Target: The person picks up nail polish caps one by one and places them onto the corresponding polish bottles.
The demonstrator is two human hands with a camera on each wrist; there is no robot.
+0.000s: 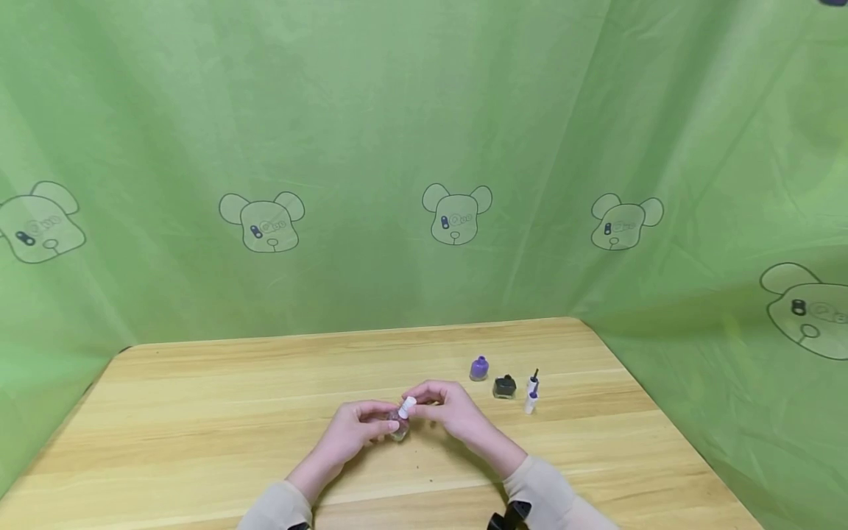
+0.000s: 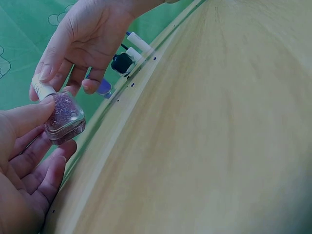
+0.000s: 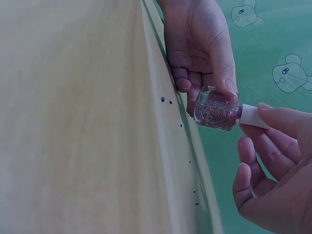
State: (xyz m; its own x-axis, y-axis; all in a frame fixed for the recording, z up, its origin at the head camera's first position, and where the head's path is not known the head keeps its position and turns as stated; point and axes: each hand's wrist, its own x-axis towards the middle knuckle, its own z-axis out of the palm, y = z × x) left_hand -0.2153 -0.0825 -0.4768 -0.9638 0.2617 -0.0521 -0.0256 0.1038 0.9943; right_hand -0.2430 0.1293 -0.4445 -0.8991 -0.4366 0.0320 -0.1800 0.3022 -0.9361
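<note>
A green curtain (image 1: 364, 110) backs the wooden table (image 1: 199, 412), over which the left hand (image 1: 351, 432) pinches a glittery bottle (image 3: 216, 113) and the right hand (image 1: 457, 414) grips its white cap (image 3: 253, 116). They seem to be working the cap; the next move calls for a steady bottle and gentle twist.

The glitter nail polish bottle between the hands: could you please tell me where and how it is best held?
Probably pinch the glitter nail polish bottle by the sides of its squarish glass body, coming from the left: in the head view it tilts, its white cap leaning right, pinched by the right hand.
</note>
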